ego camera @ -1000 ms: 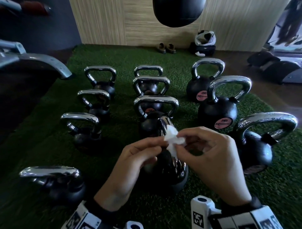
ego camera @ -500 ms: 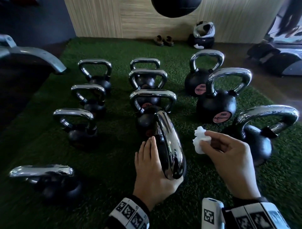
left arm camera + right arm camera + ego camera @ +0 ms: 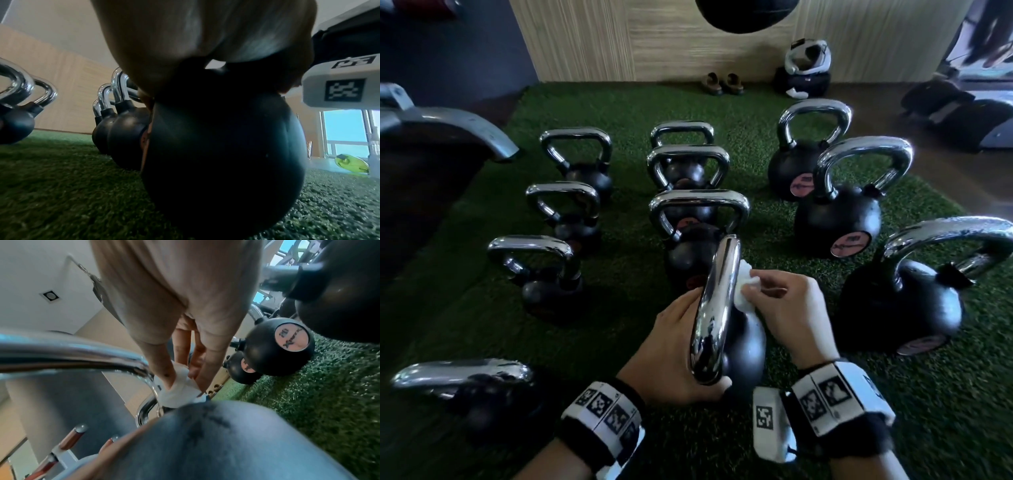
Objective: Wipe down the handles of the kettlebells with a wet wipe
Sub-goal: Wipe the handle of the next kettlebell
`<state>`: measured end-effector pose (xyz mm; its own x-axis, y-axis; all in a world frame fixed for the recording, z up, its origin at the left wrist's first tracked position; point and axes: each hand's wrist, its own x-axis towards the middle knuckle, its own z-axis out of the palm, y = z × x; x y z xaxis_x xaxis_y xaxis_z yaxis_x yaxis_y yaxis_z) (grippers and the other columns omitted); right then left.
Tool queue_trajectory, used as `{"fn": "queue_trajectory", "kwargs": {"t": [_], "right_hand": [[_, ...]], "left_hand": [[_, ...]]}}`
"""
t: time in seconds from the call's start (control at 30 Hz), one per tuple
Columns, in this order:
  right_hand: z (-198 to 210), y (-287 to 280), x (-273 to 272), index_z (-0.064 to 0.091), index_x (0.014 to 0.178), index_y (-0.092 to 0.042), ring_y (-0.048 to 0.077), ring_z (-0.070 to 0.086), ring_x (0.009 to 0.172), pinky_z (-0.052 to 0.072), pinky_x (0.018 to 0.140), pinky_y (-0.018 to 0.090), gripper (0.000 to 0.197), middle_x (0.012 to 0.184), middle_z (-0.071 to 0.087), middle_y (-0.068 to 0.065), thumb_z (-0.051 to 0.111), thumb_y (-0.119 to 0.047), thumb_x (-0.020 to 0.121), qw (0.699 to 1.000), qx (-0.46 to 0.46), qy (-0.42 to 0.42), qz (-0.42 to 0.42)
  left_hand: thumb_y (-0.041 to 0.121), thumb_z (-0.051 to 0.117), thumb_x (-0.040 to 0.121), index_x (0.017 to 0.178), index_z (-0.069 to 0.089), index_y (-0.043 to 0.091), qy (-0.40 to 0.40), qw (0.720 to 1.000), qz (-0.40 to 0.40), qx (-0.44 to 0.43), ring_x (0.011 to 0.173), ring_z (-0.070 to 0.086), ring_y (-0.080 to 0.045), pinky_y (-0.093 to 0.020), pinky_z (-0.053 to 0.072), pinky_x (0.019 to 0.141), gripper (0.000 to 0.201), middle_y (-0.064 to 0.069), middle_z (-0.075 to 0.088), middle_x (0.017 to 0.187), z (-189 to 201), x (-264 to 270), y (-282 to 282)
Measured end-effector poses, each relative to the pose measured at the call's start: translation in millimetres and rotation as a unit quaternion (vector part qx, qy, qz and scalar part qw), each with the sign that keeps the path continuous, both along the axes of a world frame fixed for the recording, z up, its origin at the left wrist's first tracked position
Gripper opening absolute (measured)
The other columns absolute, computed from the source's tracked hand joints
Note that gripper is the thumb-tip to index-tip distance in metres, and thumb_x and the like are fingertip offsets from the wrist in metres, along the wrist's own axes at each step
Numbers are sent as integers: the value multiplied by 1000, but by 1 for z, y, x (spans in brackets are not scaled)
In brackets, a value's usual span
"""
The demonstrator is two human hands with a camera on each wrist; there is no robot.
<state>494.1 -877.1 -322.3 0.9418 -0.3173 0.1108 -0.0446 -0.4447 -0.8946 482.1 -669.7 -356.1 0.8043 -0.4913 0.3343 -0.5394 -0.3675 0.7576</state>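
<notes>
The nearest kettlebell has a black ball [image 3: 743,353] and a chrome handle [image 3: 715,308] that runs away from me. My left hand [image 3: 671,349] grips it from the left, thumb curled round the handle's near end, the palm [image 3: 185,40] lying over the ball [image 3: 222,154]. My right hand [image 3: 784,305] pinches a crumpled white wet wipe [image 3: 744,284] and presses it on the handle's right side near the far bend. In the right wrist view the fingers [image 3: 162,369] hold the wipe [image 3: 179,391] against the chrome handle [image 3: 72,350].
Several more kettlebells stand in rows on the green turf mat [image 3: 619,325]: a large one [image 3: 914,301] close on the right, one [image 3: 698,222] just behind, one [image 3: 541,274] to the left. Shoes [image 3: 722,84] and a helmet [image 3: 806,65] lie by the far wall.
A second ago both hands held the wipe above the kettlebell. My left hand then dropped onto the kettlebell and now grips it, and my right hand has brought the wipe onto the handle.
</notes>
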Motion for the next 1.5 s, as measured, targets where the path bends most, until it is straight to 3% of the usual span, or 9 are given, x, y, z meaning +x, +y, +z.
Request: {"fn": "queue_trajectory", "kwargs": {"t": [0.13, 0.27, 0.43, 0.6, 0.73, 0.97, 1.2, 1.37, 1.5], "right_hand": [[-3, 11, 11, 79, 83, -17, 18, 72, 76, 48, 58, 17, 14, 75, 76, 1, 70, -22, 92, 998, -50, 33, 28], [5, 9, 17, 81, 93, -16, -3, 65, 66, 43, 52, 5, 8, 75, 73, -6, 73, -16, 93, 999, -22, 25, 24], [23, 5, 28, 82, 100, -21, 5, 67, 75, 43, 66, 6, 15, 84, 75, -8, 76, -12, 89, 985, -84, -148, 21], [14, -2, 34, 82, 100, -27, -4, 67, 75, 47, 69, 14, 17, 86, 76, -13, 78, -16, 88, 992, -42, -98, 61], [22, 0, 26, 82, 106, -21, -5, 67, 86, 46, 75, 7, 22, 98, 74, -12, 75, -8, 90, 981, -65, -177, 56], [41, 8, -22, 82, 103, -8, 2, 68, 91, 47, 81, 8, 16, 101, 73, -3, 76, -3, 89, 945, -151, -273, 99], [55, 8, -19, 83, 99, -18, 1, 69, 85, 48, 72, 9, 15, 94, 73, -10, 78, -10, 88, 980, -54, -169, 86], [48, 23, -59, 82, 89, -20, 9, 75, 76, 58, 73, 23, 15, 83, 77, -4, 85, -8, 80, 981, 86, -127, 117], [44, 24, -57, 81, 86, -16, 13, 76, 72, 61, 71, 28, 13, 77, 79, 0, 86, -7, 78, 975, 162, -112, 105]], "left_hand": [[53, 90, 59, 145, 8, 74, -6, 1000, -27, 14, 150, 37, -22, -55, 34, 122, 120, 20, 33, 160, 3, 3, 4], [59, 87, 57, 141, 3, 78, -20, 999, -21, 29, 149, 37, -15, -46, 33, 123, 120, 42, 22, 155, 5, 0, 4], [48, 94, 58, 138, 4, 80, -4, 1000, 3, 28, 151, 36, -16, -49, 33, 123, 125, 19, 33, 158, 2, 0, 4], [47, 99, 55, 143, 9, 75, 3, 1000, -7, 27, 152, 35, -18, -52, 33, 123, 129, 9, 38, 160, 2, 2, 4], [50, 100, 54, 145, 11, 72, -6, 1000, -5, 30, 151, 37, -19, -51, 34, 122, 129, 6, 42, 159, 0, 5, 3], [43, 101, 54, 141, 20, 57, -52, 997, -41, 47, 141, 39, -2, -17, 28, 120, 119, 53, 23, 147, 3, 13, 2], [47, 101, 53, 150, 36, 32, -39, 994, -42, 92, 132, 39, 6, -4, 24, 113, 118, 50, 30, 139, 3, 29, 2], [56, 95, 60, 151, 40, 32, 37, 989, -90, 112, 143, 46, -13, -41, 37, 120, 110, 11, 49, 151, 2, 48, 0], [67, 92, 56, 145, 45, 38, 68, 986, -68, 134, 137, 50, -8, -40, 43, 115, 104, 16, 52, 144, 1, 54, 0]]}}
